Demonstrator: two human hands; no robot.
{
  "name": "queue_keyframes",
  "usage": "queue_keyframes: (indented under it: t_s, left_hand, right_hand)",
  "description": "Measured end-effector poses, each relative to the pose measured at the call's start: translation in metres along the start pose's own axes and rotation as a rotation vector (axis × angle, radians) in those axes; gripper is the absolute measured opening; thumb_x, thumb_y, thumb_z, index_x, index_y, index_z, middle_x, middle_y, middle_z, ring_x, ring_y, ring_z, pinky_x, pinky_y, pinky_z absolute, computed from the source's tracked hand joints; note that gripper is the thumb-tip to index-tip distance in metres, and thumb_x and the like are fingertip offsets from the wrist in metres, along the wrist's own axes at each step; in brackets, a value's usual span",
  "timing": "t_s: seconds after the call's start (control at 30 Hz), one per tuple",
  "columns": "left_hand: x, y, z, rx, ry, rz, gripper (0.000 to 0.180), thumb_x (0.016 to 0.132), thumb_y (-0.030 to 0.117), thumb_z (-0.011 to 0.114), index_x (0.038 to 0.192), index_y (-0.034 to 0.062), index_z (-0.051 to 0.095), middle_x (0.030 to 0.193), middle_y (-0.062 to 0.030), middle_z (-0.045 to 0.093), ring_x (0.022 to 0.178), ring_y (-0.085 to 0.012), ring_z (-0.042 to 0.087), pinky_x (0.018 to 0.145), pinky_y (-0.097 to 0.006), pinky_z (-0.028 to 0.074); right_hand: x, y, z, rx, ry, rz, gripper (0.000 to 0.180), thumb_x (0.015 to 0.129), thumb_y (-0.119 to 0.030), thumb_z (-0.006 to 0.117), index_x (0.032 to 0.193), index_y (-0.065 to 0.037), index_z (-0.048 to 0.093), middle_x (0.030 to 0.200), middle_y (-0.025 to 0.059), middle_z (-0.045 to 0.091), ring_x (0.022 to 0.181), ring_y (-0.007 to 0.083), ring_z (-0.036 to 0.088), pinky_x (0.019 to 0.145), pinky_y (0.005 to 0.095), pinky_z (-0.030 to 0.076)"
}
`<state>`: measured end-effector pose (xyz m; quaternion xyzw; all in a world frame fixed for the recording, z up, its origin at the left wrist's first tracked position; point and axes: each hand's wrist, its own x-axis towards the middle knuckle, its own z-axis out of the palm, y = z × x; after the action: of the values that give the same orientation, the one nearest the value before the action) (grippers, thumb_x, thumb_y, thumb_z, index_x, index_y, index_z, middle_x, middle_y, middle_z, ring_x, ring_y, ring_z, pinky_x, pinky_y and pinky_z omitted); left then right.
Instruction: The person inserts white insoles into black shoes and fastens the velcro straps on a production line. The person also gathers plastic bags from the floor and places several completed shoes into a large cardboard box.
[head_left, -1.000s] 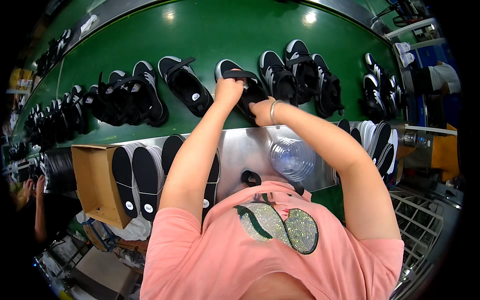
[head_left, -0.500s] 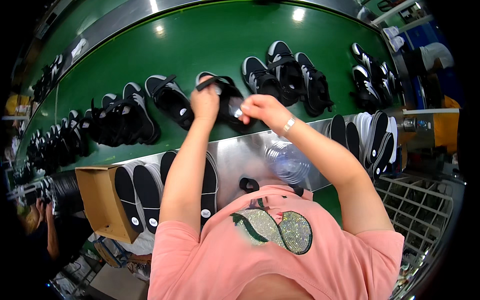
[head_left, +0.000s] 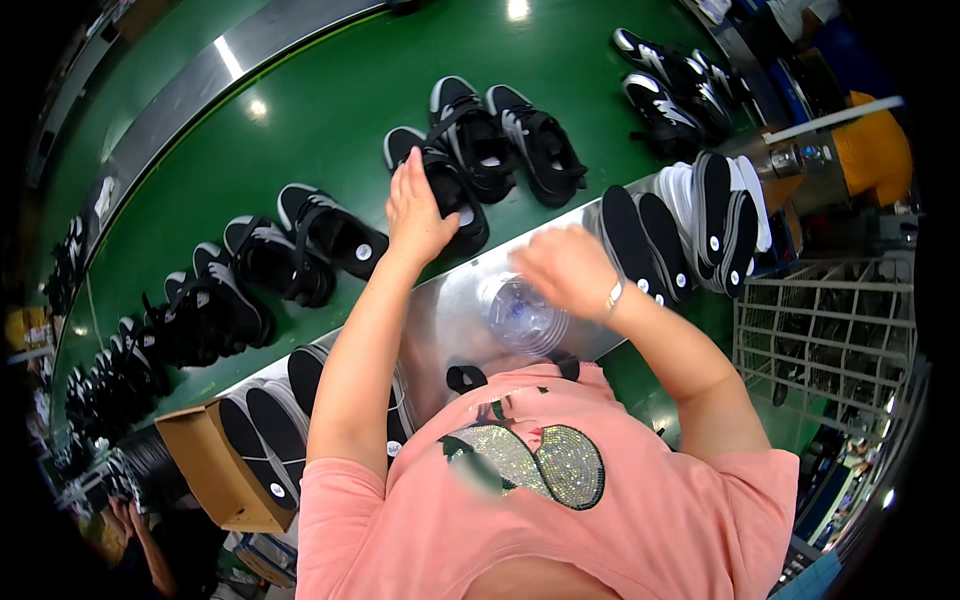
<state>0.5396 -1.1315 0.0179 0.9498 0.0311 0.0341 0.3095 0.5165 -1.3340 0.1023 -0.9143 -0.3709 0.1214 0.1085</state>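
Left hand (head_left: pixel 418 212): open, fingers resting on the black strapped shoe (head_left: pixel 440 185) on the green belt (head_left: pixel 330 120).
Right hand (head_left: pixel 568 268): blurred, grip unclear, above the clear plastic bottle (head_left: pixel 518 315).

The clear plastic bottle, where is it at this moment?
In the head view the clear plastic bottle stands on the metal shelf near the middle, just left of the right hand and below the black shoe that the left hand touches.

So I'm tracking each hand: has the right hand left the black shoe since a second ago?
Yes. The right hand has come back off the black shoe toward the person, now over the metal ledge.
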Motion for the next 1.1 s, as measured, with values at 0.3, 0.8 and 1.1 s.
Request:
queue_keyframes:
  t_s: [0.3,0.8,1.1]
  left_hand:
    - [0.017,-0.016,0.021,-0.133,0.368,-0.123,0.048,0.065,0.003,0.055,0.11,-0.0015,0.039,0.106,-0.0214,0.047,0.102,-0.0363,0.043,0.089,-0.04,0.034]
    - [0.035,0.001,0.041,-0.142,0.242,-0.248,0.054,0.064,0.001,0.061,0.112,0.0029,0.035,0.11,-0.0208,0.044,0.099,-0.0393,0.046,0.084,-0.041,0.038]
    - [0.035,-0.006,0.042,-0.128,0.261,-0.233,0.051,0.065,0.002,0.06,0.11,0.0019,0.036,0.107,-0.0213,0.045,0.098,-0.0389,0.047,0.084,-0.04,0.038]
  right_hand:
    - [0.066,0.127,0.037,0.036,0.085,0.63,0.035,0.067,-0.019,0.066,0.094,-0.006,0.048,0.101,0.0159,0.05,0.1,0.0317,0.049,0.076,0.0394,0.046]
    - [0.054,0.357,0.018,0.648,0.935,1.434,0.061,0.063,-0.024,0.067,0.118,-0.012,0.042,0.123,0.0193,0.034,0.11,0.0318,0.039,0.091,0.0391,0.036]
    - [0.067,0.313,-0.037,0.081,0.072,1.175,0.03,0.076,-0.021,0.048,0.1,-0.009,0.061,0.113,0.0083,0.055,0.103,0.0279,0.052,0.089,0.0409,0.036]
